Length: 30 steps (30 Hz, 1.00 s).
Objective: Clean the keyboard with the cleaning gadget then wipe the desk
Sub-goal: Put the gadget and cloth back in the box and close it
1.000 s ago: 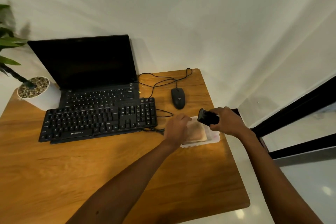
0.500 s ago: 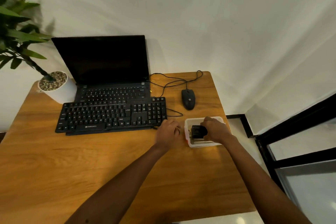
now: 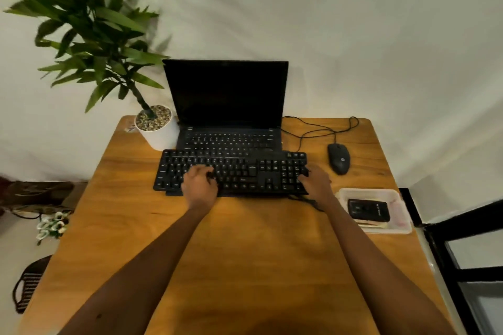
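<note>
The black external keyboard (image 3: 245, 171) lies on the wooden desk (image 3: 245, 253), in front of the laptop. My left hand (image 3: 200, 185) sits over the keyboard's left-middle part with its fingers curled onto the keys at the front edge. At the keyboard's right end, my right hand (image 3: 315, 181) has its fingers curled round the edge. The black cleaning gadget (image 3: 368, 209) lies flat in a clear plastic tray (image 3: 381, 191) right of the keyboard, and neither hand touches it.
An open black laptop (image 3: 228, 106) stands behind the keyboard. A potted plant in a white pot (image 3: 158, 133) is at the back left. A wired black mouse (image 3: 339, 158) and its cable lie at the back right. The desk's right edge is close to the tray.
My right hand set the gadget down in the tray and let go. Both hands moved left onto the keyboard. The view swung left, so more of the plant shows.
</note>
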### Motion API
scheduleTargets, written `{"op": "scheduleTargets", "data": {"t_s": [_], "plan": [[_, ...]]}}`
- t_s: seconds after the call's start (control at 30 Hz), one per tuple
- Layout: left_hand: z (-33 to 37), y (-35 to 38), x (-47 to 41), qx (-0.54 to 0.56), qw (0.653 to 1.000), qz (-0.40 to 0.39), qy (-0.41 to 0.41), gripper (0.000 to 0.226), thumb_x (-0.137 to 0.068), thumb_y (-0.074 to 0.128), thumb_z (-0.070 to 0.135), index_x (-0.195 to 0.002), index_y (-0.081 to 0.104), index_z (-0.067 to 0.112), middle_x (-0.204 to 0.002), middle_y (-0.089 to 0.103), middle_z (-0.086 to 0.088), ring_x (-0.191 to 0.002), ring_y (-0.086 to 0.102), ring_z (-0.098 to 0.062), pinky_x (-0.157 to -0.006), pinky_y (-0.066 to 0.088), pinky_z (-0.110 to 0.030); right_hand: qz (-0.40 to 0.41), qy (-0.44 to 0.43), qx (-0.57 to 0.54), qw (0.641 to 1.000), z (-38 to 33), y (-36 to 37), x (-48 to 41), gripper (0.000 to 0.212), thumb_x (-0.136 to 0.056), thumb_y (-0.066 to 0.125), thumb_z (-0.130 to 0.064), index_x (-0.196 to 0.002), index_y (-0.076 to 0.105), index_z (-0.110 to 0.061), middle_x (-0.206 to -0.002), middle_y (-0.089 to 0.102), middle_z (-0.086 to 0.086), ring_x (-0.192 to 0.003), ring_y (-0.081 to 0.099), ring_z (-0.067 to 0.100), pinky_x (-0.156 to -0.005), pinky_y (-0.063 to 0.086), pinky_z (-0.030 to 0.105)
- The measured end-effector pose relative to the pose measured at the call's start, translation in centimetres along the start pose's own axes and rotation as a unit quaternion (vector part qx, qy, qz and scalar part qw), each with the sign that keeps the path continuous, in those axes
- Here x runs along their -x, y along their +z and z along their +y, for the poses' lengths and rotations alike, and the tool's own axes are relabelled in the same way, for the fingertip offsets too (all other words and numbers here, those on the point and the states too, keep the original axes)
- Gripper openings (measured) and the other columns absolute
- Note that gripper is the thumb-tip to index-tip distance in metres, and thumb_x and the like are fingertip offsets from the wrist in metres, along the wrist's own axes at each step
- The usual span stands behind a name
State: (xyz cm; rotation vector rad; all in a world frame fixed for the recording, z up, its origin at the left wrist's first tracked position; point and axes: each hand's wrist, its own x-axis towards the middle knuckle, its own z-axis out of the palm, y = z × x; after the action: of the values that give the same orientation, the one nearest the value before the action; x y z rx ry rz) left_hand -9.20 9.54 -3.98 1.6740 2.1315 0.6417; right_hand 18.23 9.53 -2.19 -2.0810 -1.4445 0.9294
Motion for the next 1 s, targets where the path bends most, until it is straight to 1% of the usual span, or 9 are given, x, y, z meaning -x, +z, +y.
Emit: {"op": "scheduleTargets", "data": {"t_s": [0.1, 0.27, 0.37, 0.53, 0.63, 0.7, 0.77, 0.9, 1.0], "plan": [[-4.3, -2.4, -3.1, -0.027, 0.996, -0.004, -0.081, 0.045, -0.087, 0.057, 0.013, -0.131, 0.051, 0.007, -0.144, 0.037, -0.016, -0.131, 0.034, -0.036, -0.108, 0.031, -0.047, 0.026, 0.04, -0.041, 0.998, -0.9, 1.1, -0.6, 0.016, -0.088, 0.052, -0.005, -0.096, 0.062, 0.005, -0.099, 0.065, 0.021, -0.095, 0.06, 0.035, -0.062, 0.036, 0.03], [-8.6, -3.9, -6.1, 0.054, 0.977, -0.086, -0.187, 0.059, -0.088, 0.058, 0.018, -0.14, 0.033, 0.005, -0.147, 0.029, -0.021, -0.135, 0.028, -0.037, -0.112, 0.025, -0.049, 0.014, 0.12, -0.127, 0.985, -1.6, 2.0, -1.0, 0.023, -0.092, 0.052, -0.01, -0.112, 0.06, -0.001, -0.11, 0.065, 0.02, -0.097, 0.061, 0.034, -0.087, 0.048, 0.042], [-9.8, -4.5, -7.2, 0.146, 0.965, -0.118, -0.181, 0.051, -0.088, 0.056, 0.011, -0.136, 0.038, 0.005, -0.137, 0.045, -0.018, -0.125, 0.043, -0.034, -0.104, 0.039, -0.046, 0.025, 0.156, -0.185, 0.97, -2.3, 2.4, -1.0, 0.021, -0.091, 0.052, -0.007, -0.109, 0.061, -0.002, -0.106, 0.065, 0.017, -0.089, 0.061, 0.029, -0.088, 0.051, 0.043], [-10.2, -5.3, -7.8, 0.251, 0.928, -0.123, -0.248, 0.033, -0.096, 0.044, 0.013, -0.128, 0.047, 0.004, -0.121, 0.058, -0.014, -0.11, 0.055, -0.03, -0.092, 0.044, -0.039, 0.042, 0.182, -0.23, 0.955, -2.8, 2.5, -0.5, 0.025, -0.089, 0.054, -0.007, -0.112, 0.06, 0.001, -0.102, 0.064, 0.015, -0.084, 0.06, 0.025, -0.064, 0.047, 0.03], [-10.8, -6.0, -6.4, 0.287, 0.912, -0.125, -0.266, 0.033, -0.097, 0.041, 0.014, -0.127, 0.05, 0.004, -0.115, 0.059, -0.014, -0.101, 0.055, -0.026, -0.087, 0.042, -0.035, 0.063, 0.185, -0.233, 0.953, -2.5, 2.4, 0.5, 0.025, -0.087, 0.057, -0.01, -0.108, 0.063, -0.001, -0.107, 0.065, 0.017, -0.092, 0.061, 0.029, -0.076, 0.05, 0.036], [-11.5, -6.6, -4.9, 0.308, 0.904, -0.123, -0.269, 0.034, -0.097, 0.041, 0.014, -0.127, 0.052, 0.005, -0.121, 0.059, -0.015, -0.107, 0.056, -0.029, -0.089, 0.042, -0.036, 0.067, 0.189, -0.241, 0.95, -2.2, 2.3, 1.8, 0.016, -0.085, 0.057, -0.012, -0.098, 0.065, -0.007, -0.105, 0.066, 0.016, -0.099, 0.061, 0.032, -0.09, 0.05, 0.046], [-11.9, -7.5, -3.2, 0.328, 0.898, -0.116, -0.271, 0.033, -0.098, 0.04, 0.014, -0.127, 0.052, 0.005, -0.121, 0.059, -0.013, -0.11, 0.055, -0.03, -0.087, 0.042, -0.036, 0.072, 0.192, -0.257, 0.944, -1.9, 2.3, 3.6, 0.009, -0.085, 0.056, -0.011, -0.088, 0.065, -0.012, -0.103, 0.066, 0.014, -0.1, 0.061, 0.031, -0.094, 0.048, 0.048], [-12.4, -9.0, 0.6, 0.351, 0.886, -0.108, -0.282, 0.03, -0.099, 0.04, 0.014, -0.124, 0.054, 0.005, -0.112, 0.059, -0.012, -0.1, 0.054, -0.024, -0.084, 0.04, -0.034, 0.105, 0.195, -0.26, 0.94, -0.8, 2.7, 7.6, 0.031, -0.087, 0.056, -0.009, -0.116, 0.06, 0.0, -0.112, 0.062, 0.012, -0.107, 0.056, 0.029, -0.097, 0.043, 0.043], [-13.0, -9.4, 2.8, 0.358, 0.88, -0.098, -0.295, 0.029, -0.098, 0.041, 0.012, -0.12, 0.056, 0.003, -0.107, 0.059, -0.011, -0.096, 0.053, -0.022, -0.082, 0.039, -0.033, 0.11, 0.203, -0.267, 0.936, 0.9, 3.5, 10.3, 0.024, -0.088, 0.055, -0.006, -0.11, 0.062, -0.002, -0.103, 0.061, 0.01, -0.101, 0.056, 0.027, -0.098, 0.041, 0.044]]}}
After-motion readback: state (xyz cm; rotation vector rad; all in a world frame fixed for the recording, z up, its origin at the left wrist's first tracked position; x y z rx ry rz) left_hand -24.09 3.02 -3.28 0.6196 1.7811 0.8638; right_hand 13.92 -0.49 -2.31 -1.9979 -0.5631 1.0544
